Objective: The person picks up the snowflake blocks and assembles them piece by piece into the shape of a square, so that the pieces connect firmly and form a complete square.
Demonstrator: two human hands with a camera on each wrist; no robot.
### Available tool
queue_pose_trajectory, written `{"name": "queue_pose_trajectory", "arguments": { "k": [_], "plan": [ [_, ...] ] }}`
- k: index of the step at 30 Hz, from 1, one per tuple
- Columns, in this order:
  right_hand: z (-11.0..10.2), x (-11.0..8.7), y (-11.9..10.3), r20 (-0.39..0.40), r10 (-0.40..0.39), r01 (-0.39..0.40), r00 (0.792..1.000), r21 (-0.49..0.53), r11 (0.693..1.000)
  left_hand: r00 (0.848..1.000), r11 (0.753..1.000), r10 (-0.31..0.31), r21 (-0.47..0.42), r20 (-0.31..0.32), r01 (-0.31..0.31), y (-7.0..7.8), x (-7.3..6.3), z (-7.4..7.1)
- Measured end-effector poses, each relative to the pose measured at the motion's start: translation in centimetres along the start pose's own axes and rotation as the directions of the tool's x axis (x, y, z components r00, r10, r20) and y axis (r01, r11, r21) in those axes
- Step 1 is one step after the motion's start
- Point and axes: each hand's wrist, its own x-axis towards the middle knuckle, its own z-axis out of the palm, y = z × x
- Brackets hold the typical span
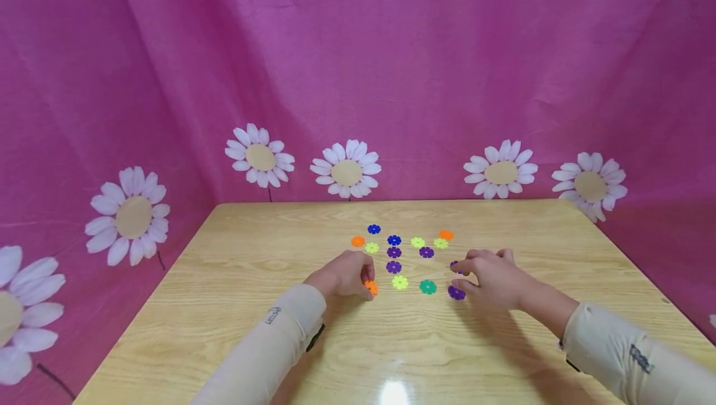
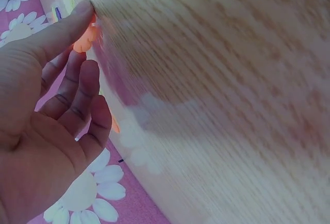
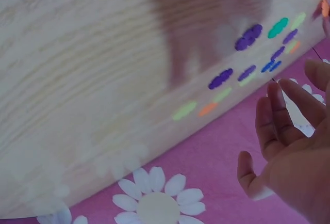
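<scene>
At the left of a group of flat, notched plastic discs, my left hand pinches an orange flower-shaped disc between thumb and fingertips. The left wrist view shows this orange disc tilted up under the thumb. My right hand hangs over the right side of the group, fingers loosely bent and holding nothing. Its thumb overlaps a purple disc in the head view, and its fingers partly cover a second purple disc. Both purple discs lie flat in the right wrist view, apart from the right hand.
Between the hands lie a green disc, a yellow-green disc and a column of purple and blue discs. More yellow-green, blue and orange discs lie farther back on the wooden table. A pink flowered cloth hangs behind.
</scene>
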Motion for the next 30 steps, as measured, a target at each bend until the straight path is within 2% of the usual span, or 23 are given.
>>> {"name": "queue_pose_trajectory", "arguments": {
  "k": [4,7,12,17,21,27,30],
  "plan": [
    [0.7,0.0,0.5,0.055,0.02,-0.019,0.998,-0.01,1.0,1.0,0.999,0.018,-0.048,-0.001,-0.018,0.0,0.0,0.0],
    [1.1,0.0,0.8,0.068,0.016,-0.016,0.998,-0.014,1.0,1.0,0.995,0.029,-0.1,-0.008,-0.03,-0.1,-0.1,-0.1],
    [1.7,0.3,1.3,0.081,0.009,-0.006,0.997,-0.035,0.999,0.999,0.978,0.045,-0.205,-0.02,-0.048,-0.2,-0.2,-0.4],
    [2.3,0.6,1.6,0.116,0.029,-0.025,0.993,-0.031,0.999,0.996,0.959,0.069,-0.271,-0.063,-0.083,0.0,-0.1,-1.0],
    [2.4,0.7,1.6,0.111,0.036,-0.037,0.993,0.006,0.999,0.995,0.932,0.061,-0.351,-0.084,-0.087,0.4,-0.1,-1.4],
    [2.6,1.1,1.7,0.1,0.043,-0.053,0.994,0.103,0.993,0.997,0.891,0.004,-0.453,-0.076,-0.038,1.1,-0.3,-1.5],
    [2.9,1.2,1.7,0.095,0.041,-0.057,0.995,0.169,0.984,0.997,0.862,-0.014,-0.507,-0.07,-0.023,1.3,-0.4,-1.3]
  ]
}}
